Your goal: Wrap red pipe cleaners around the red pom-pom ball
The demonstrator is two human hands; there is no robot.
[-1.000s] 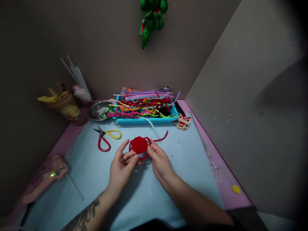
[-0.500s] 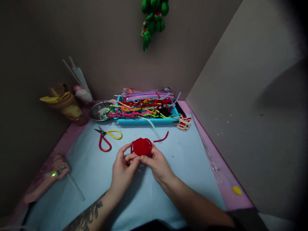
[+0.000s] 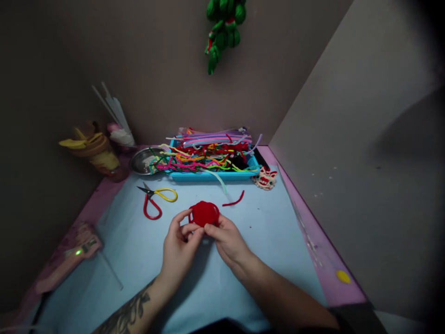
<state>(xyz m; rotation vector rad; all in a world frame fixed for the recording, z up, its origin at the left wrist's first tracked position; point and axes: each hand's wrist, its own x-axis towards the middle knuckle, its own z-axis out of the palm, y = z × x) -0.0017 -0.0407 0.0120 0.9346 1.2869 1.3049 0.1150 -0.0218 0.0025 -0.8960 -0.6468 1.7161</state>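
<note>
A round red disc of fuzzy pipe cleaner is held just below the centre of the frame, slightly above the light blue table. Its lower edge is pinched from both sides. The left hand is closed on the lower left of the disc with thumb and fingertips. The right hand is closed on the lower right in the same way. The fingertips of the two hands nearly meet under the disc. A tattoo is seen on the left forearm at the bottom of the frame.

A short curved piece of red pipe cleaner lies on the table just up and right of the disc, apart from it. Scissors with one red and one yellow handle loop lie to the upper left of the hands. Behind them, a bright blue plastic tray is set at the back of the table, heaped with a tangle of many-coloured pipe cleaners. A shallow metal bowl touches the tray's left end. A small red and white crafted figure lies by its right end.

At the lower left, a pink glue gun with a green light rests on the table's pink border. A green pipe-cleaner figure hangs on the wall at the top centre.
</note>
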